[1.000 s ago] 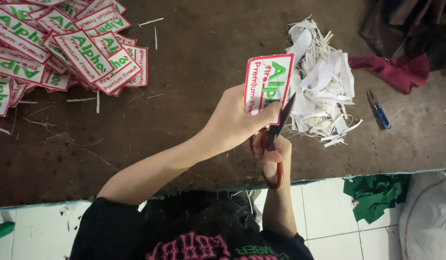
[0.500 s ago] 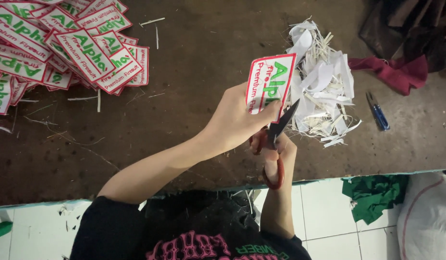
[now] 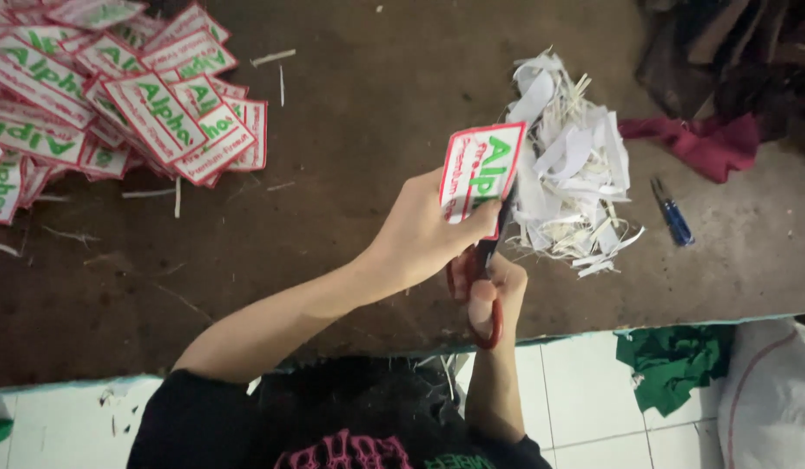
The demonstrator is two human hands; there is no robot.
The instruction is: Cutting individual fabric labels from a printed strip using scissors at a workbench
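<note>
Mid-trim over a brown table (image 3: 350, 104): left hand (image 3: 424, 230) pinching 1 patch (image 3: 479, 169), right hand (image 3: 494, 291) gripping red scissors (image 3: 482, 287), blades at its right edge. Next, likely: turning patch, steady cut along border.

Scissor blades (image 3: 500, 227) behind label (image 3: 479, 172).

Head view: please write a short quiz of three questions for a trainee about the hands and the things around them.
1. True or false: the left hand holds a white label with a red border.
2. What does the right hand hold? A. red-handled scissors B. the small blue tool C. the dark red cloth
3. Fill in: the heap of white trimmings lies on the ____ table.

Key: 1 true; 2 A; 3 brown.
</note>
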